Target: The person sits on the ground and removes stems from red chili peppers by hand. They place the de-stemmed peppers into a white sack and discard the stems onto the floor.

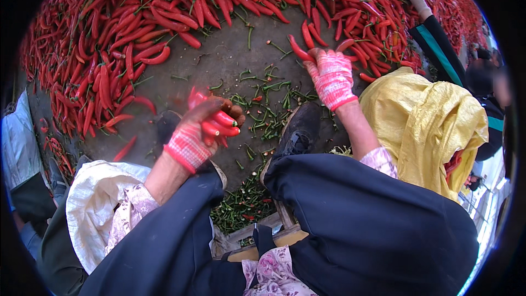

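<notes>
My left hand (191, 137), in a red-and-white knitted glove with dark-stained fingers, is closed around several red chilli peppers (224, 125). Their cut or snapped ends, without stalks, face right. At the near edge of the pepper heap, my right hand (332, 76), gloved the same way, grips one red chilli pepper (301, 49) by its end between thumb and fingers. Part of that pepper's end is hidden by the glove. The heap of red chilli peppers (172, 16), many with green stalks, arcs across the far side of the dark ground (222, 57).
Loose green stalks (271, 98) litter the ground between my shoes, with more piled by a wooden stool (283, 236). A white woven sack (94, 201) stands at left, a yellow one (423, 123) at right. Other people's legs (439, 49) reach in at both sides.
</notes>
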`<action>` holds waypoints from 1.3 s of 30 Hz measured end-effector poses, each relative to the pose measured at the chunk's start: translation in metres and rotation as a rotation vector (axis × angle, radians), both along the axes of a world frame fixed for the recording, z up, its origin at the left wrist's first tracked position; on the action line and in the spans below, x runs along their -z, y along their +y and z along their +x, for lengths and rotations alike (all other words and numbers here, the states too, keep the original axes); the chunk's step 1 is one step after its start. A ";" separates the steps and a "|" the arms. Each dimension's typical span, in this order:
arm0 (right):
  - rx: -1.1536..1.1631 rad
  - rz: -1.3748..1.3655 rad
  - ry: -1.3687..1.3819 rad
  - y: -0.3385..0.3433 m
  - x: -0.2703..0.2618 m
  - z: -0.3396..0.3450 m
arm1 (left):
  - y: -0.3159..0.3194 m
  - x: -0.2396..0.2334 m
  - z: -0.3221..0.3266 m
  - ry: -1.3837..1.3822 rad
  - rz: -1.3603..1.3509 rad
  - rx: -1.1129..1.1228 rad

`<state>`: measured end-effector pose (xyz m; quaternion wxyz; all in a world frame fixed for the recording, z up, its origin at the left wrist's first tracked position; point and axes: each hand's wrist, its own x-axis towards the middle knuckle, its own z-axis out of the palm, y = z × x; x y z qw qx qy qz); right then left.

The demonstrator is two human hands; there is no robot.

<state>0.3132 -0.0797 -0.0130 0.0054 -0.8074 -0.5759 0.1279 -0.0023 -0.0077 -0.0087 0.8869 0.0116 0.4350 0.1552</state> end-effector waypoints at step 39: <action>-0.535 0.049 0.015 0.044 0.026 -0.093 | -0.004 0.012 -0.002 0.204 -0.006 0.025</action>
